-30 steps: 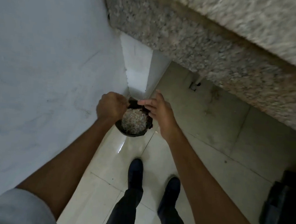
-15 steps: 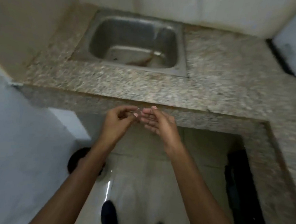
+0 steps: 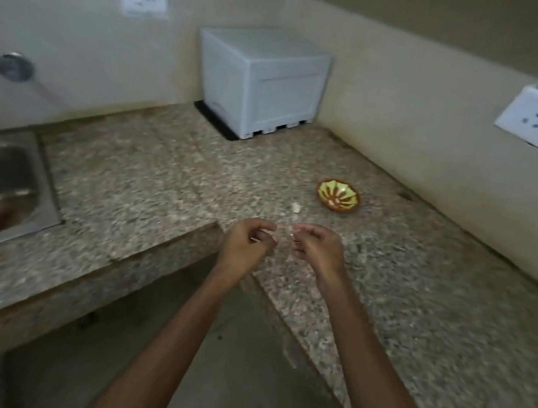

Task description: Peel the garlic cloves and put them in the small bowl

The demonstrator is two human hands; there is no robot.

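Head view: left hand (image 3: 246,247) and right hand (image 3: 317,250) close together, not touching, over near corner of bench (image 3: 165,174). Fingers curled; pale speck at right fingertips, maybe skin. Too blurred, cannot tell if either grips anything. Garlic clove (image 3: 296,207) on bench just beyond hands, near small bowl (image 3: 356,201), outside it. Step, by judgement: take clove, pinch tip, strip skin with thumbnail, drop in bowl. White box (image 3: 259,81) far corner, sink (image 3: 3,184) left, well apart. Nothing blocks reach.
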